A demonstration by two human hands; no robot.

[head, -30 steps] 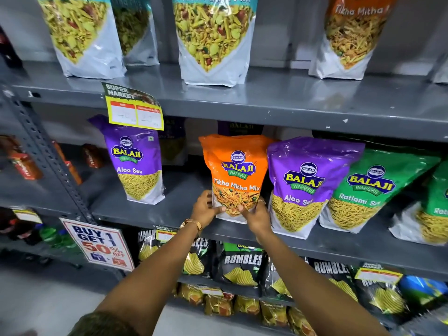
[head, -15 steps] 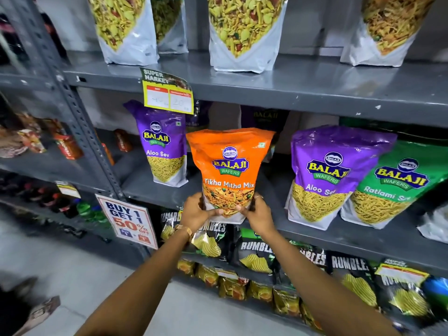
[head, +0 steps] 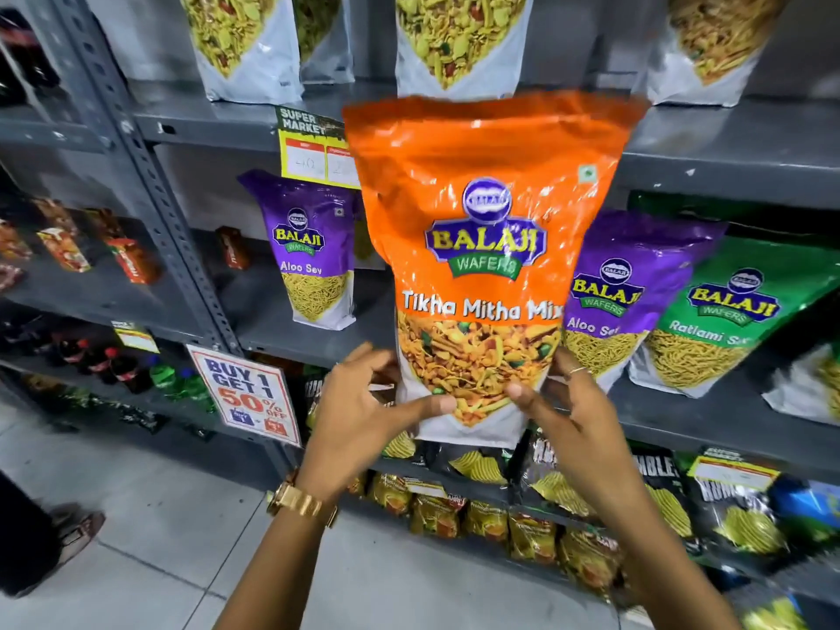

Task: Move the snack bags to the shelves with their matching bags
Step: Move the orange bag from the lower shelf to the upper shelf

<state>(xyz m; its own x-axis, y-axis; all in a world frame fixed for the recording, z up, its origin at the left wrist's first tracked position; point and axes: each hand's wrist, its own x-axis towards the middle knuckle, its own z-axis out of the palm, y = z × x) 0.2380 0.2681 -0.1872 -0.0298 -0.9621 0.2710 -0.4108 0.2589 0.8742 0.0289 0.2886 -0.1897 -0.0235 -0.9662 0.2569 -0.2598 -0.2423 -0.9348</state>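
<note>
An orange Tikha Mitha Mix bag is held upright in the air in front of the grey shelves. My left hand grips its bottom left corner and my right hand grips its bottom right corner. On the middle shelf behind it stand a purple Aloo Sev bag at the left, another purple Aloo Sev bag at the right, and a green Ratlami Sev bag. On the top shelf, at the far right, a bag with similar orange mix stands, cut off by the frame.
Several white-bottomed mix bags line the top shelf. Black Rumbles bags and small packets fill the lower shelves. A "Buy 1 Get 1" sign hangs on the upright post. Someone's sandalled foot is on the floor at left.
Both hands have lifted the orange bag off the middle shelf, up and toward me, so it now looms large. The view has shifted right along the shelves.
</note>
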